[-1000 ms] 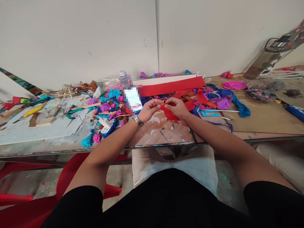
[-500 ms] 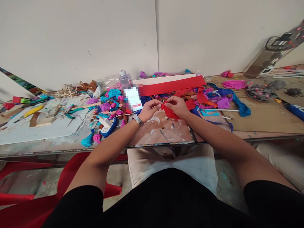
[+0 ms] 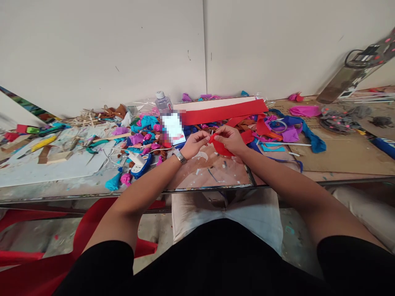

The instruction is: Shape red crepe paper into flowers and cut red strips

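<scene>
Between my fingertips is a strip of red crepe paper (image 3: 222, 149), held just above the table. My left hand (image 3: 197, 144), with a metal watch on its wrist, pinches the bunched end of the strip. On the other side my right hand (image 3: 231, 139) is closed on the same paper, and a loose part hangs below its fingers. A small pale tip shows at the pinch, too small to name. Behind my hands lie a long red crepe paper band (image 3: 222, 113) and many crumpled paper pieces in pink, purple and blue.
A lit phone (image 3: 173, 127) leans against a clear bottle (image 3: 163, 100). To the left are a blue-and-white power strip (image 3: 141, 165), green-handled pliers (image 3: 97, 144) and a yellow cutter (image 3: 43, 143). Cardboard (image 3: 333, 154) and a tilted dark bottle (image 3: 341, 82) are at right. A red chair (image 3: 89, 230) stands below.
My hands stay in nearly the same place, with the fingers shifting slightly on the red crepe paper. The bunched end shows a little more between them.
</scene>
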The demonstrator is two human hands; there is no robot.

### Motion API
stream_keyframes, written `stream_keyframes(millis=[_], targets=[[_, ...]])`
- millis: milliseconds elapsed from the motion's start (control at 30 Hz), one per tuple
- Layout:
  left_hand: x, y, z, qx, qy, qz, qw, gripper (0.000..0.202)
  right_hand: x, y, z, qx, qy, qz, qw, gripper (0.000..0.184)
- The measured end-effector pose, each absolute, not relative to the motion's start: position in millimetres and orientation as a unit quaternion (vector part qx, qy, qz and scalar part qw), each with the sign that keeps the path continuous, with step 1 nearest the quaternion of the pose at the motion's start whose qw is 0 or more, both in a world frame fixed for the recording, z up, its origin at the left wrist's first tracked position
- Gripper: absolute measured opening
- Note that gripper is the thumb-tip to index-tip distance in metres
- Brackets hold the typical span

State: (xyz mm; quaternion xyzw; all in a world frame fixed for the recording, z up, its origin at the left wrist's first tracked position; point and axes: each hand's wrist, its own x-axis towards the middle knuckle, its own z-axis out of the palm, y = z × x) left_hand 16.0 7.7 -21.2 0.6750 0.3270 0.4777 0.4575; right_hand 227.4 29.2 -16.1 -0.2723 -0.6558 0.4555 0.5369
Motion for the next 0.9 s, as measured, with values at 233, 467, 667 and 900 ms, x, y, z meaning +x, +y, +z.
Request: stream_keyframes(millis=[233,467,667,900], targets=[[18.6,6.3,-24.9,0.613,0.318,0.442,0.572,0.049,225.9,27.6,-15.7,-0.275,-0.648,0.463,0.538,0.054],[16.7,6.6,-20.9,0.66,0.329,0.49,0.465,0.05,228.3,31.9,-21.1,-0.294,-0.67,0.426,0.532,0.05],[15.0,5.7,-19.4,0.704,0.326,0.515,0.365,0.045,229.5,27.2,-18.8,-0.304,-0.717,0.362,0.513,0.055],[13.4,6.1,-21.2,0.717,0.318,0.497,0.371,0.042,232.3,21.5,-11.4,-0.292,-0.75,0.317,0.501,0.064]])
